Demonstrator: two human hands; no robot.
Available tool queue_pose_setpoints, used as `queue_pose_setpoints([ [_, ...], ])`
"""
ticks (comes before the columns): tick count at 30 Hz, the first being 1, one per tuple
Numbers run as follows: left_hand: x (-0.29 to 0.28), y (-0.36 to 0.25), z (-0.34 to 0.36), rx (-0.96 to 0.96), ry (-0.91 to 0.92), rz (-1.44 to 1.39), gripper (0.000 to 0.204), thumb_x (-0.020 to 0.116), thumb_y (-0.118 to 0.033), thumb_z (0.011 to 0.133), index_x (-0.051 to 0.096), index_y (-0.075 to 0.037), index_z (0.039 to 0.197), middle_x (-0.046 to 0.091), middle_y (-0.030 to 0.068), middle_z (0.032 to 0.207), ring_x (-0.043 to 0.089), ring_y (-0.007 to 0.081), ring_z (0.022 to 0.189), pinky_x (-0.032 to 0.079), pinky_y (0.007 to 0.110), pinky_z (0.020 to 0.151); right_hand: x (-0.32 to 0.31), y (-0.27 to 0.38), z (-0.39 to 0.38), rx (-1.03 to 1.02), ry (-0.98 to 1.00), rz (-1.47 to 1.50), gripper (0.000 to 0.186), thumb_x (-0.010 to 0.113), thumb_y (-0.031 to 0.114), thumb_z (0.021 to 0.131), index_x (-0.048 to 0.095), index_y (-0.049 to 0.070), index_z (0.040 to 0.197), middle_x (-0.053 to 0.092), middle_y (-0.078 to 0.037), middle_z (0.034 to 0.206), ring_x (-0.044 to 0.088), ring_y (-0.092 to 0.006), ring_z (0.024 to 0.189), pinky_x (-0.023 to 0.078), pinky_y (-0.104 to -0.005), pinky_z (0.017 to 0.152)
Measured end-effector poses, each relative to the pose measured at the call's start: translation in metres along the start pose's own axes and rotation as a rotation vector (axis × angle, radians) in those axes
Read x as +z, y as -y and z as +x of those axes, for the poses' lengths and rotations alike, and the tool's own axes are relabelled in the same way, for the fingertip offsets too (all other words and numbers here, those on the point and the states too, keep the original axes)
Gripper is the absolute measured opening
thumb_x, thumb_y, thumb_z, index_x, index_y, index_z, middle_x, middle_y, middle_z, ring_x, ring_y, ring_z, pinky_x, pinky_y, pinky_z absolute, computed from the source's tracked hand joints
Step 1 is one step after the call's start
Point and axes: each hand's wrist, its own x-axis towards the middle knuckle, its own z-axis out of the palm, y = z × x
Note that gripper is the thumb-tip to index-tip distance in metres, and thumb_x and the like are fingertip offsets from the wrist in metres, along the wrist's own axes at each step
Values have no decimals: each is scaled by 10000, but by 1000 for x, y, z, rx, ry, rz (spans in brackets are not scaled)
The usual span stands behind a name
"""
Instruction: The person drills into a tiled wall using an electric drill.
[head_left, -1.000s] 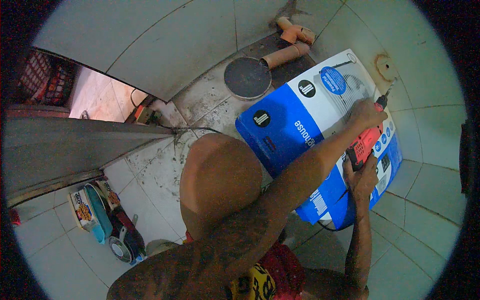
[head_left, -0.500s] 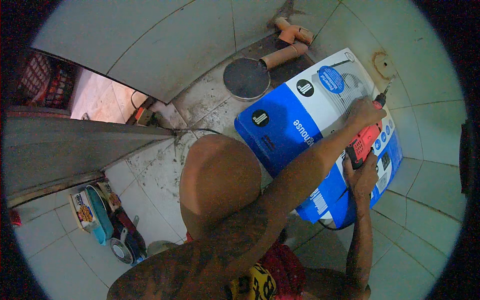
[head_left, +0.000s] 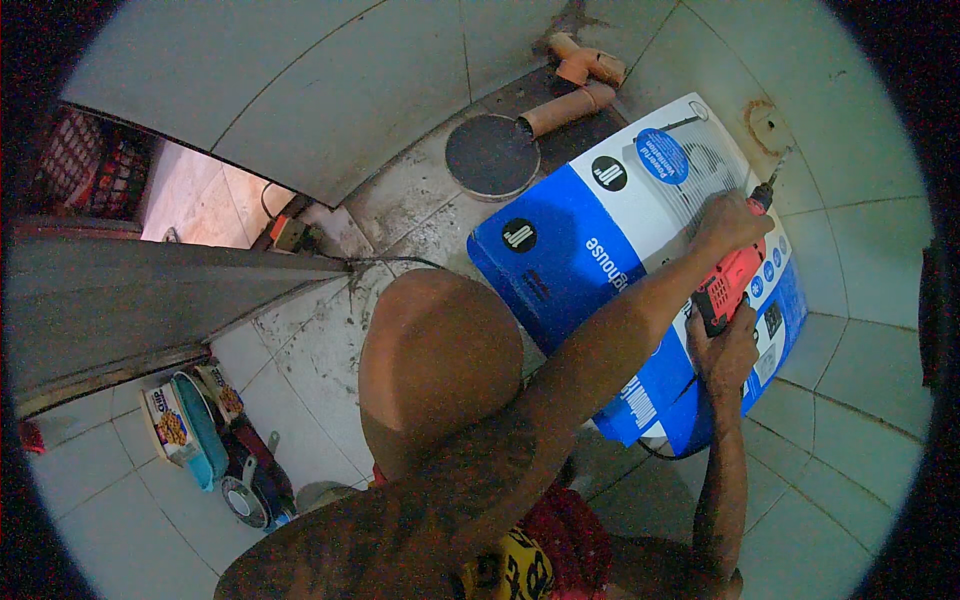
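1. While clasping red drill [head_left: 733, 283] near chuck [head_left: 763, 195] with left hand [head_left: 735, 228], gripping it rearward with right hand [head_left: 725, 352].
2. Pointing bit [head_left: 782, 166] beyond left hand toward tiled wall [head_left: 855, 150]; can't tell contact.

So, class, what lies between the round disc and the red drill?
In the head view, the blue-and-white box, with the left forearm crossing near the drill.

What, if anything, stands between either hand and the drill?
Nothing visible: left hand holds the red drill near its chuck, right hand its rear. The blue-and-white box lies beyond, not between.
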Motion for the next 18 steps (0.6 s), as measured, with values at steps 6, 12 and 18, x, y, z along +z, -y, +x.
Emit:
queue_pose_setpoints([
  [6,-2,1,1,2,46,13,650,728,-372,680,627,127,1084,661,326,1089,638,447,1086,499,453,993,0,2,0,24,24,-15,738,777,507,763,476,5,1213,599,-209,1056,664,-441,859,551,-543,693],
  [12,-4,-3,-4,-39,63,11,618,728,-367,674,645,116,1052,674,318,1056,656,442,1049,515,456,963,0,0,0,16,8,-3,727,775,502,764,482,9,1212,597,-207,1057,663,-443,865,552,-545,695],
  [18,-6,-5,-7,0,3,-1,518,732,-341,660,684,86,950,703,300,939,702,426,930,553,460,867,0,2,-1,17,8,-10,741,776,508,764,481,9,1225,593,-203,1064,658,-444,885,545,-557,715],
])
